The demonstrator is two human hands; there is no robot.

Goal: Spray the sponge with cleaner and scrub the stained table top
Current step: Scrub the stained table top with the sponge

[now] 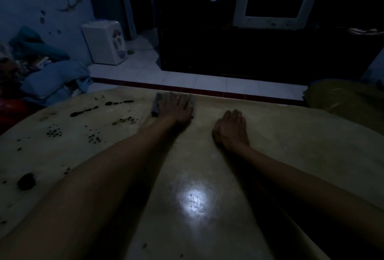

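Note:
The yellowish table top (pixel 280 155) carries dark stains (pixel 83 112) across its left half. A grey sponge (pixel 160 101) lies near the table's far edge. My left hand (pixel 176 108) lies on top of the sponge with its fingers spread flat and presses it down. Only the sponge's left and right ends show past the hand. My right hand (pixel 230 128) rests on the bare table to the right of the sponge, its fingers loosely bent and holding nothing. No cleaner bottle is in view.
The room is dim, with a bright light spot (pixel 195 199) on the near table. A yellow bag (pixel 342 101) sits at the far right corner. Beyond the table are a tiled floor, a white water dispenser (pixel 106 41) and a dark cabinet (pixel 249 51).

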